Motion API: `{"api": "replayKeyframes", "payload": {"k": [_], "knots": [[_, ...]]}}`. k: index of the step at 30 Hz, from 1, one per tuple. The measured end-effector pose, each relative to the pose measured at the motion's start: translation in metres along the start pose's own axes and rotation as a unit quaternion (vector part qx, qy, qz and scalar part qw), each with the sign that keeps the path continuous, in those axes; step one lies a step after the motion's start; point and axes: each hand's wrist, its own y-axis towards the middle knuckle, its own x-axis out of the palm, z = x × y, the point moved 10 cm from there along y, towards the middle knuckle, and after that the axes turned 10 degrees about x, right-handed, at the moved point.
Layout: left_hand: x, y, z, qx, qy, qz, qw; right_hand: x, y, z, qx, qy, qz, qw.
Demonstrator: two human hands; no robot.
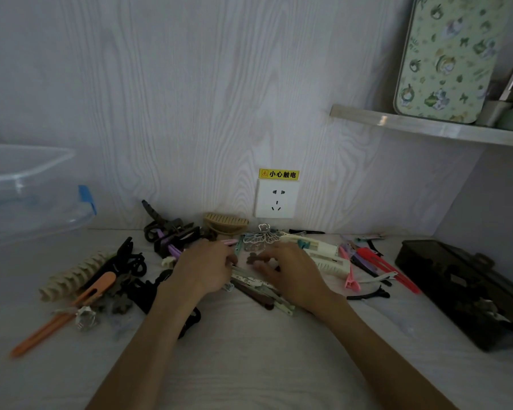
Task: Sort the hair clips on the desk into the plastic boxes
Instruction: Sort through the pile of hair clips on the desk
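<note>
Largest first: clear plastic box (27, 184) at nine o'clock on the desk (249, 350), blue latch at its right end, seemingly nothing in it. Dark plastic box (462, 291) at three o'clock, some small pieces lying at its near end. Both well apart from the pile, so every clip means a carry to one side or the other.

Hair clips strewn across the far half of the desk, from nine to three o'clock. At nine: ridged beige claw clip (71, 276), probably stiff and light, best taken across its spine; long orange clip (65, 315), slim and likely springy, safest pinched near the hinge. At twelve: tan comb-shaped clip (225, 224) against the wall, and lacy white butterfly clip (261, 239), looking thin and fragile, better lifted by the body than by the wings. At two: red clip (388, 267) and pink clip (351, 279), narrow, probably slick, apt to slide when pushed.

Left hand (203, 270) lying over flat pale clips (258, 287) at centre, fingers curled down into them; whether anything is pinched, cannot tell. Right hand (290, 270) just beside it, fingertips at a small dark flower-shaped clip (253, 258), apparently pinching it.
</note>
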Motion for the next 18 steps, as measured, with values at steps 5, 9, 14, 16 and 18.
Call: {"api": "replayKeyframes", "payload": {"k": [5, 9, 14, 16, 18], "knots": [[-0.017, 0.011, 0.007, -0.014, -0.046, 0.025, 0.999, -0.032, 0.003, 0.060, 0.192, 0.292, -0.005, 0.937], [-0.012, 0.047, 0.039, 0.031, -0.065, -0.025, 0.997, -0.043, 0.013, 0.087, 0.271, 0.607, -0.024, 0.747], [0.008, 0.063, 0.050, 0.020, 0.017, -0.055, 0.998, -0.048, 0.022, 0.095, 0.264, 0.683, -0.027, 0.681], [0.018, 0.063, 0.056, 0.056, -0.026, -0.106, 0.992, -0.042, 0.023, 0.098, 0.273, 0.683, -0.061, 0.675], [0.024, 0.053, 0.062, 0.098, -0.119, -0.175, 0.972, -0.031, 0.021, 0.101, 0.302, 0.692, -0.102, 0.648]]}}
